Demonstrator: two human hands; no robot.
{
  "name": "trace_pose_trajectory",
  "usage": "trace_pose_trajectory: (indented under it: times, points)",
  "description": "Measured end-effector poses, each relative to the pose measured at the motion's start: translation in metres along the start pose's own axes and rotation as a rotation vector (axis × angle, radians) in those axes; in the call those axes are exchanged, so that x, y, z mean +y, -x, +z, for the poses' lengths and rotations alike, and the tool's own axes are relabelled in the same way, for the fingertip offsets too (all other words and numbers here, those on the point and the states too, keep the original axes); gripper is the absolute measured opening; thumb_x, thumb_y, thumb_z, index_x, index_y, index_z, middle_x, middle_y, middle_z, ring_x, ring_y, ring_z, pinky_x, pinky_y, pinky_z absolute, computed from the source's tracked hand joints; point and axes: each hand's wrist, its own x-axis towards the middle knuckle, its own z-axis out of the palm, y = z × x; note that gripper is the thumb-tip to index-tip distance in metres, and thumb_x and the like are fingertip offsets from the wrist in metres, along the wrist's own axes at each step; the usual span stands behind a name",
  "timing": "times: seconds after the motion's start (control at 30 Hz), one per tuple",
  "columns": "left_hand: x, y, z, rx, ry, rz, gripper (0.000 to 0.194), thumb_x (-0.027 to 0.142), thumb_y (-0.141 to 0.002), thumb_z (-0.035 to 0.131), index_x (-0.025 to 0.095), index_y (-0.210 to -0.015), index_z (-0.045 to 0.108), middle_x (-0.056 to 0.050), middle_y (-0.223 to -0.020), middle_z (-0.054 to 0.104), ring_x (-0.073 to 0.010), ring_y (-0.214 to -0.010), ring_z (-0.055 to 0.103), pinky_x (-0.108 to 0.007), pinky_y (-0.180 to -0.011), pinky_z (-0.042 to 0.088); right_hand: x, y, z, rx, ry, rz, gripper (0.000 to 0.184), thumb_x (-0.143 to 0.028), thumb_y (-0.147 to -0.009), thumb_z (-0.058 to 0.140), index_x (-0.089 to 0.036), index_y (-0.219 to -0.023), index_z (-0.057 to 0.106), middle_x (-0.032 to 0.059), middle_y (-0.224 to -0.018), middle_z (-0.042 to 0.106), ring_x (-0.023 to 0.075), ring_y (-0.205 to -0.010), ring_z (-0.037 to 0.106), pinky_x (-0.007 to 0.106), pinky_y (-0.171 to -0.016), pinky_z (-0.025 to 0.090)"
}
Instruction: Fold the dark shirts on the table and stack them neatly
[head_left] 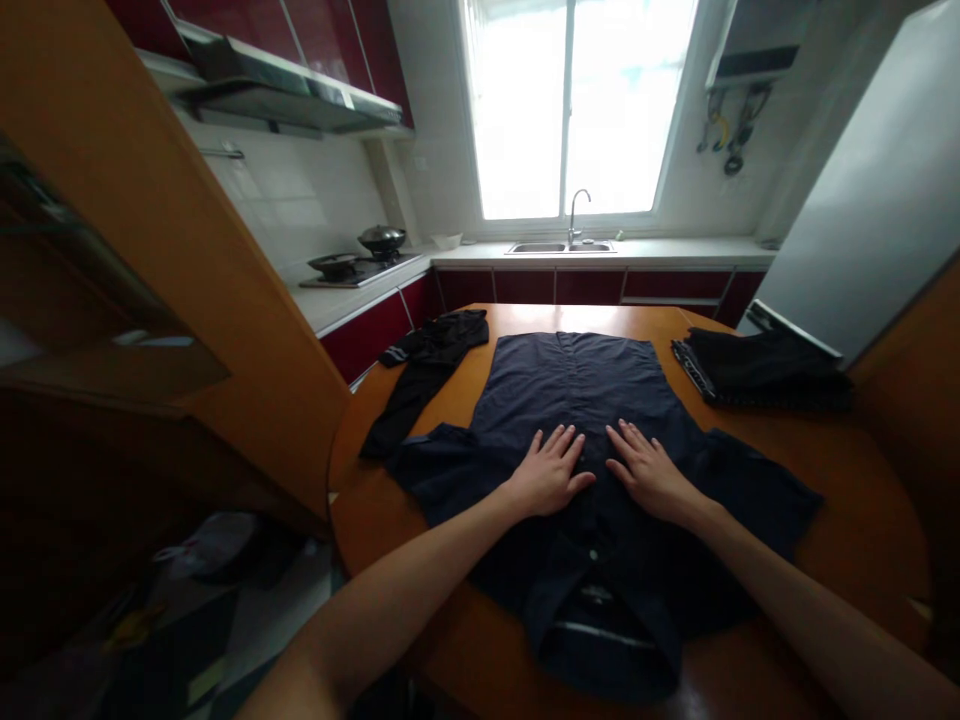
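A dark navy short-sleeved button shirt (577,385) lies spread out, front up, on the wooden table (862,500). Its collar is at the near edge and its hem at the far side, with a sleeve out to each side. My left hand (551,470) rests flat on the shirt's chest, left of the button line, fingers apart. To the right of the buttons, my right hand (645,470) lies flat on the cloth too, its fingers stretched out. Neither hand grips the fabric.
A crumpled black garment (431,370) lies at the table's left. On the right sits a stack of folded dark clothes (761,365). Beyond the table are a counter with a sink (562,247) and a stove with pans (381,240). A wooden cabinet (247,400) stands close on the left.
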Motion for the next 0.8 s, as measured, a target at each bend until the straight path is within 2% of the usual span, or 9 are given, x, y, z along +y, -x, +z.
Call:
trace_pose_trajectory:
  times: [0.13, 0.23, 0.33, 0.43, 0.5, 0.63, 0.7, 0.8]
  points:
    - [-0.005, -0.001, -0.001, -0.005, 0.049, 0.031, 0.065, 0.058, -0.103, 0.030, 0.022, -0.157, 0.030, -0.011, -0.165, 0.026, -0.0286, -0.153, 0.017, -0.056, -0.122, 0.017, -0.003, -0.001, -0.001, 0.056, -0.029, -0.019, 0.060, -0.042, -0.101, 0.035, -0.017, -0.155, 0.036, 0.0144, -0.164, 0.025, 0.0298, -0.152, 0.019, 0.059, -0.119, 0.023]
    - [-0.007, 0.000, -0.003, -0.004, 0.063, 0.038, 0.061, 0.055, -0.104, 0.031, 0.022, -0.154, 0.036, -0.009, -0.163, 0.030, -0.0283, -0.152, 0.021, -0.054, -0.122, 0.020, -0.006, -0.003, -0.003, 0.120, -0.107, -0.083, 0.057, -0.039, -0.101, 0.035, -0.015, -0.152, 0.042, 0.0137, -0.162, 0.032, 0.0279, -0.151, 0.024, 0.055, -0.120, 0.024]
    - [-0.008, 0.003, -0.004, -0.018, 0.038, 0.044, 0.060, 0.052, -0.104, 0.034, 0.022, -0.156, 0.032, -0.010, -0.165, 0.027, -0.0290, -0.153, 0.019, -0.055, -0.122, 0.019, -0.008, -0.005, -0.005, 0.163, -0.191, -0.158, 0.052, -0.038, -0.101, 0.037, -0.015, -0.146, 0.051, 0.0128, -0.157, 0.040, 0.0254, -0.149, 0.031, 0.049, -0.122, 0.027]
    - [-0.007, 0.004, -0.008, -0.041, 0.028, 0.048, 0.061, 0.051, -0.103, 0.036, 0.023, -0.157, 0.030, -0.010, -0.165, 0.025, -0.0290, -0.153, 0.018, -0.055, -0.122, 0.019, -0.007, -0.004, -0.004, 0.132, -0.215, -0.182, 0.048, -0.035, -0.100, 0.040, -0.016, -0.139, 0.059, 0.0134, -0.152, 0.049, 0.0265, -0.145, 0.039, 0.049, -0.120, 0.031]
    - [-0.009, 0.006, -0.014, -0.068, 0.032, 0.055, 0.061, 0.051, -0.102, 0.040, 0.023, -0.157, 0.031, -0.010, -0.165, 0.026, -0.0294, -0.153, 0.020, -0.055, -0.121, 0.020, -0.006, -0.002, -0.004, 0.083, -0.187, -0.196, 0.048, -0.035, -0.098, 0.043, -0.017, -0.140, 0.059, 0.0130, -0.152, 0.048, 0.0275, -0.144, 0.040, 0.051, -0.119, 0.031]
    - [-0.022, 0.011, -0.034, -0.166, 0.053, 0.118, 0.061, 0.047, -0.099, 0.050, 0.022, -0.154, 0.038, -0.011, -0.163, 0.030, -0.0311, -0.152, 0.023, -0.055, -0.121, 0.022, -0.005, 0.002, -0.005, 0.012, -0.107, -0.223, 0.054, -0.039, -0.097, 0.045, -0.019, -0.147, 0.051, 0.0110, -0.158, 0.038, 0.0271, -0.148, 0.033, 0.053, -0.120, 0.028]
    - [-0.032, 0.015, -0.046, -0.188, 0.090, 0.142, 0.058, 0.045, -0.099, 0.052, 0.023, -0.151, 0.043, -0.010, -0.161, 0.036, -0.0285, -0.150, 0.029, -0.047, -0.121, 0.026, -0.005, 0.003, -0.006, -0.009, -0.091, -0.223, 0.055, -0.041, -0.098, 0.043, -0.020, -0.148, 0.049, 0.0102, -0.160, 0.036, 0.0263, -0.149, 0.031, 0.051, -0.121, 0.027]
    - [-0.044, 0.019, -0.061, -0.135, 0.176, 0.143, 0.053, 0.042, -0.100, 0.051, 0.024, -0.149, 0.047, -0.008, -0.155, 0.046, -0.0217, -0.142, 0.043, -0.034, -0.119, 0.033, -0.005, 0.003, -0.007, -0.035, -0.074, -0.219, 0.056, -0.043, -0.098, 0.042, -0.020, -0.149, 0.048, 0.0100, -0.161, 0.034, 0.0263, -0.149, 0.029, 0.050, -0.121, 0.026]
